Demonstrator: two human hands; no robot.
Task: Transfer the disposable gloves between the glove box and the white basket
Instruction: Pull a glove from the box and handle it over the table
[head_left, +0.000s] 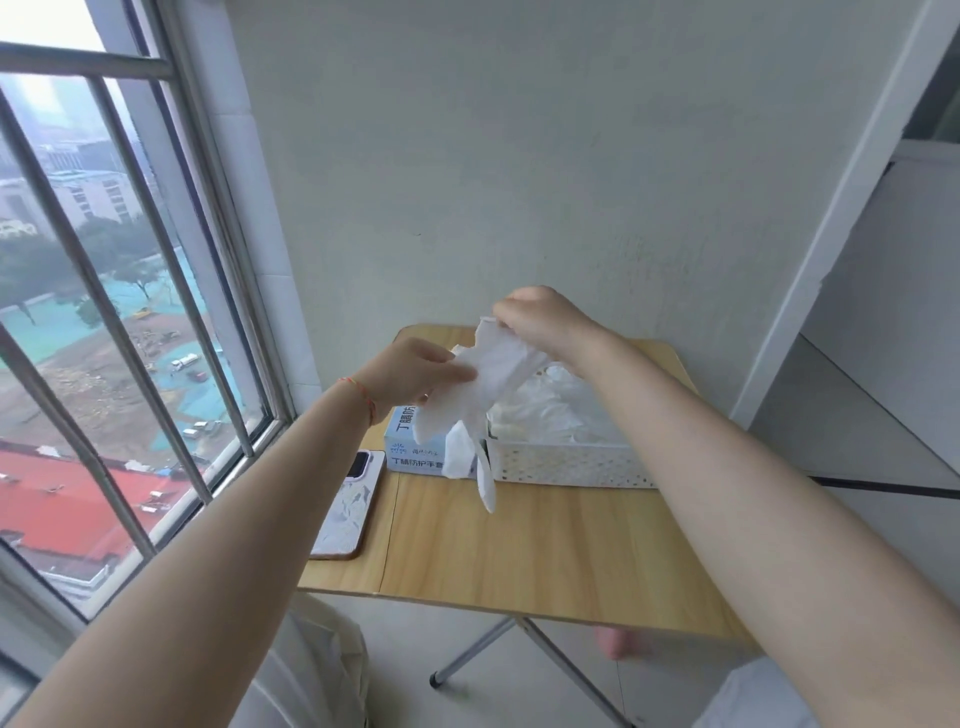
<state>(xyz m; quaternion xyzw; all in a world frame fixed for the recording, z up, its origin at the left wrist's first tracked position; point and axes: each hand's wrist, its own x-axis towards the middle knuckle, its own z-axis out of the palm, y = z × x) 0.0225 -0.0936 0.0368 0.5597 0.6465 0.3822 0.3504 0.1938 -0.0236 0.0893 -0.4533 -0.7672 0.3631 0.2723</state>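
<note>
A white disposable glove (485, 395) hangs in the air above the table, its fingers dangling down in front of the glove box. My left hand (410, 374) pinches its left side. My right hand (540, 322) pinches its cuff at the top. The light blue glove box (410, 449) stands on the table behind the glove, partly hidden by it. Right beside it stands the white perforated basket (571, 462), filled with several clear-white gloves (550, 410).
A wooden folding table (519, 551) stands against the grey wall. A phone in a marbled case (345, 506) lies at its left edge. A barred window is on the left. A white shelf unit is on the right.
</note>
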